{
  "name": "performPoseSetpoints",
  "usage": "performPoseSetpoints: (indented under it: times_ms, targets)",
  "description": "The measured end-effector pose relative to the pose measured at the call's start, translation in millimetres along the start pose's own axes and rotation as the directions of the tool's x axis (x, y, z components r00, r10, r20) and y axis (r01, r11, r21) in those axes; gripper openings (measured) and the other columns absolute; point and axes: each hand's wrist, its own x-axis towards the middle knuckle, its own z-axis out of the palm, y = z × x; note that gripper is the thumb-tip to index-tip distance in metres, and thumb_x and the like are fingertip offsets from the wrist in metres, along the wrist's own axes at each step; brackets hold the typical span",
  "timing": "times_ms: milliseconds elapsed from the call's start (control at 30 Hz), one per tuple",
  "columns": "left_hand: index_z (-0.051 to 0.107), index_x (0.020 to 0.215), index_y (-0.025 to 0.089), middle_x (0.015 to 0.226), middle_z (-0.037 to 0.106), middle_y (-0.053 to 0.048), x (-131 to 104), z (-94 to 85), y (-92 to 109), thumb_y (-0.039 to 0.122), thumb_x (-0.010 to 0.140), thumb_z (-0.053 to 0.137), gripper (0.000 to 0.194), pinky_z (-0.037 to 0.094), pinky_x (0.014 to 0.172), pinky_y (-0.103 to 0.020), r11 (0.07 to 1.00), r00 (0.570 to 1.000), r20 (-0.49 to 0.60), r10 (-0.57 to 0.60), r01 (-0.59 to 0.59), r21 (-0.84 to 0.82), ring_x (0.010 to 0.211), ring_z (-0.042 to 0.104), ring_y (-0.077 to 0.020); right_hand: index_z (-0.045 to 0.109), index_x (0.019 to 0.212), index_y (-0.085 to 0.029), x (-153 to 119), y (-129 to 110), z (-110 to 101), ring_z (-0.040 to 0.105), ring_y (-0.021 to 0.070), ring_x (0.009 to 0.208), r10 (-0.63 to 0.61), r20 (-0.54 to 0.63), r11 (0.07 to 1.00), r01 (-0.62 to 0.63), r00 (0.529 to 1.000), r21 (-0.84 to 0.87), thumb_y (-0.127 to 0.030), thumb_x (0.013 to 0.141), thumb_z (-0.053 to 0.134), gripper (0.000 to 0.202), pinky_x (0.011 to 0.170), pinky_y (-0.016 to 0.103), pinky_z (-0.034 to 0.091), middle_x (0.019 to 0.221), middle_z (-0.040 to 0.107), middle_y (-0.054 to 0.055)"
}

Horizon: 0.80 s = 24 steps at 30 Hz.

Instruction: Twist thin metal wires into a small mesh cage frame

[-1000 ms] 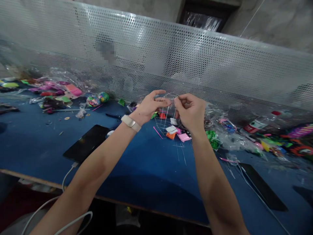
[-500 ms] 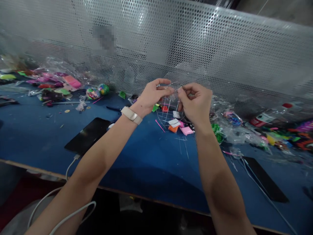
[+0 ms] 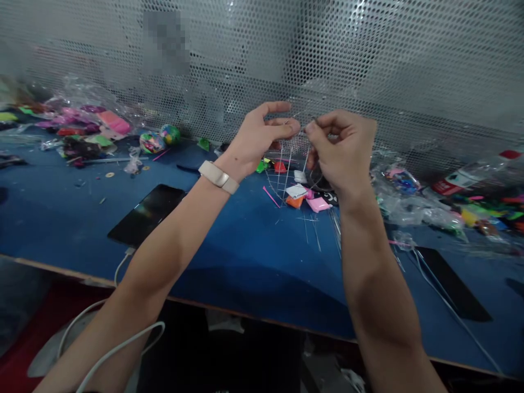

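1. Since the camera has tipped downward, the perforated panel [image 3: 319,49] at the far side now shows without its top edge.
2. Blue table [image 3: 245,256]: higher in view.
3. Right hand [image 3: 346,144]: raised and slightly farther right than a second ago; thumb and forefinger pinched, contents too fine to tell.
4. Left hand [image 3: 256,136]: also raised; forefinger extended, whether it grips cannot be told. Hands just apart, gap a touch wider.
5. Thin wire frame [image 3: 290,166]: far middle, below the hands.
6. Pink packet [image 3: 318,204]: near the frame, to its right; unmoved on the table.
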Motion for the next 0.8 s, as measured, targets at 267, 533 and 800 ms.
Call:
performPoseSetpoints:
  times_ms: [267,533,800]
  targets:
    - [0.069,0.108,0.029,0.105,0.082,0.0,-5,-1.2,7,0.01,0.092,0.08,0.027,0.056,0.084,-0.036,0.994,1.0,0.024,0.014,-0.011,-0.11,0.103,0.074,-0.0192,0.063,0.078,-0.028,-2,-8,1,0.058,0.0121,0.044,0.014,0.015,1.0,-0.014,1.0,0.02,-0.056,0.094,0.091,0.043,0.037,0.03,0.044,0.066,0.062,-0.003]
    - [0.066,0.119,0.022,0.104,0.076,-0.004,-2,1.4,6,0.013,0.093,0.086,0.034,0.055,0.09,-0.036,0.996,0.996,-0.024,0.088,-0.088,-0.022,0.112,0.075,-0.0237,0.063,0.08,-0.028,-2,-11,-2,0.06,0.0135,0.048,0.012,0.0,0.998,-0.012,1.0,-0.061,-0.062,0.094,0.088,0.044,0.039,0.03,0.043,0.065,0.062,-0.002]
    - [0.071,0.12,0.021,0.097,0.075,-0.004,-6,-1.3,5,0.017,0.094,0.083,0.029,0.057,0.083,-0.034,0.993,0.991,0.051,0.122,-0.122,-0.005,0.099,0.076,-0.0226,0.065,0.081,-0.028,-3,-19,-5,0.059,0.0142,0.046,-0.023,-0.053,0.998,0.02,0.998,-0.063,-0.058,0.097,0.085,0.04,0.04,0.031,0.041,0.064,0.059,-0.002]
